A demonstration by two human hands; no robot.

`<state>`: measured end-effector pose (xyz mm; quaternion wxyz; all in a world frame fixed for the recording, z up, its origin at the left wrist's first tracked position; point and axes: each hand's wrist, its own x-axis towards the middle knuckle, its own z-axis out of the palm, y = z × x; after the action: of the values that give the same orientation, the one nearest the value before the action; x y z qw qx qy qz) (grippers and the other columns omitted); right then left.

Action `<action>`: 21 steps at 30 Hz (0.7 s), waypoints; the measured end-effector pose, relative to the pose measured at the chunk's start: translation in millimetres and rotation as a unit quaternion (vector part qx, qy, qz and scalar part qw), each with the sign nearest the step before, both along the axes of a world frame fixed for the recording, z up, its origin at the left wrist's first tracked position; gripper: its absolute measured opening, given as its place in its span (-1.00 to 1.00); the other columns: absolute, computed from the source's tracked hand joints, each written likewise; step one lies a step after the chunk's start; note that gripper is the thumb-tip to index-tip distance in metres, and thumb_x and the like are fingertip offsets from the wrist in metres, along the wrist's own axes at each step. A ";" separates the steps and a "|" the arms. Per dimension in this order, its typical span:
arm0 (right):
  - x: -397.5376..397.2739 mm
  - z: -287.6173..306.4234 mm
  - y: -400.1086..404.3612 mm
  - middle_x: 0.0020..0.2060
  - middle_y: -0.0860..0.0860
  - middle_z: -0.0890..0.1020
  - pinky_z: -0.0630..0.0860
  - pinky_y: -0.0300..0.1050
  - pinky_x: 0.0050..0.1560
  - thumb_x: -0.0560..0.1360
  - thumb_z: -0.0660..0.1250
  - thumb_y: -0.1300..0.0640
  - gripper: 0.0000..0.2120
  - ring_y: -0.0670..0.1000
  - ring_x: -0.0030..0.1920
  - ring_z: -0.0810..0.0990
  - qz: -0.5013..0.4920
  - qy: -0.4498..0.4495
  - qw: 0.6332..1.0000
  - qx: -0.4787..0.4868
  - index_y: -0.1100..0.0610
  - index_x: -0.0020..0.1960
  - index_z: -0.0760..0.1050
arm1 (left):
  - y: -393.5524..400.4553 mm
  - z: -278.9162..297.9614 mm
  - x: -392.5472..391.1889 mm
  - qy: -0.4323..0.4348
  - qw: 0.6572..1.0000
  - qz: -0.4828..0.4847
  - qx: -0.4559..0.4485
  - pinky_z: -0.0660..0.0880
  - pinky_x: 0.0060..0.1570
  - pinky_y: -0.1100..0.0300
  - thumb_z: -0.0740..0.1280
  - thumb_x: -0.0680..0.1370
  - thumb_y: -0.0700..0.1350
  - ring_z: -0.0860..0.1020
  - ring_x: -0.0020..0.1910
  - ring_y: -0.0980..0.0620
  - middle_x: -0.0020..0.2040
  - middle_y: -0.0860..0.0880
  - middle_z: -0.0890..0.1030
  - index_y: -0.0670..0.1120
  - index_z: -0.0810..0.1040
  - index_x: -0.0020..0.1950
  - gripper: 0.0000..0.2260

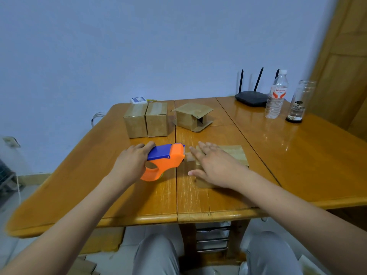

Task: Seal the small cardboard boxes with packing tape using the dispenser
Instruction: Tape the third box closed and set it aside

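Near the front edge of the table [297,175], the right hand [216,167] presses flat on a light, bendy box [236,153], while the left hand [131,161] grips the dispenser [166,157] just beside it.

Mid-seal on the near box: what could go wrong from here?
1. The right hand lies flat over the near box, fingertips close to the tape dispenser nose; the cutter may nick them.
2. The left hand holds the dispenser at the box's left edge, so tape may start crooked.
3. Only flat fingers steady the box; it may slide on the glossy table.
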<state>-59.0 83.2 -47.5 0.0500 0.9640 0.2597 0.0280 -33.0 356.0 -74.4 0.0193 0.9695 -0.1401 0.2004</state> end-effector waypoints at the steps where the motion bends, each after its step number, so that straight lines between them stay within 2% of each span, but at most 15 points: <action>1: -0.2 0.5 0.1 0.62 0.22 -0.01 -0.03 0.03 0.58 0.62 -0.02 -0.35 -0.21 0.20 0.61 0.03 0.000 0.001 1.000 0.000 0.09 0.65 -0.14 | 0.1 0.7 0.1 -0.001 1.000 0.001 0.002 0.32 -0.31 0.23 0.36 0.56 -0.16 0.46 -0.23 0.05 -0.15 0.05 0.51 0.11 0.33 0.19 -0.69; 11: 0.6 0.8 -1.3 0.61 0.23 0.01 -0.04 0.04 0.58 0.63 -0.02 -0.34 -0.23 0.21 0.61 0.03 0.005 0.001 1.000 0.006 0.09 0.65 -0.13 | 6.0 9.1 -5.0 0.005 1.000 0.004 0.014 0.36 -0.30 0.17 0.32 0.57 -0.16 0.49 -0.22 0.00 -0.13 0.02 0.51 0.09 0.34 0.17 -0.74; 15: 1.8 -0.5 -2.4 0.61 0.24 0.02 -0.03 0.05 0.58 0.64 -0.02 -0.33 -0.23 0.23 0.61 0.04 0.009 0.005 1.000 0.004 0.07 0.65 -0.17 | 21.6 13.9 -12.5 0.010 0.999 0.030 0.038 0.27 -0.32 0.18 0.31 0.58 -0.17 0.47 -0.22 -0.02 -0.13 0.01 0.51 0.08 0.35 0.18 -0.75; 18: 4.5 0.3 -3.1 0.61 0.26 0.01 -0.05 0.07 0.58 0.61 0.04 -0.34 -0.19 0.24 0.61 0.02 0.017 0.016 1.000 -0.002 0.00 0.64 -0.25 | 6.4 16.0 -15.0 0.052 0.994 0.034 0.088 0.30 -0.18 0.19 0.30 0.60 -0.10 0.48 -0.11 0.01 -0.03 0.01 0.52 0.08 0.33 0.26 -0.72; 21: 6.2 6.9 -4.9 0.61 0.27 0.00 -0.04 0.07 0.58 0.58 0.23 -0.29 -0.14 0.25 0.61 -0.01 0.035 0.051 0.998 -0.010 -0.11 0.64 -0.23 | -14.5 21.5 -11.3 0.083 0.985 0.035 0.145 0.33 -0.04 0.20 0.34 0.59 -0.04 0.50 0.05 0.00 0.10 0.01 0.52 0.10 0.29 0.35 -0.62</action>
<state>-52.8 78.3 -40.6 0.0451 0.9541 0.2953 -0.0217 -44.4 341.4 -52.8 -0.1168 0.9795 -0.1319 0.0977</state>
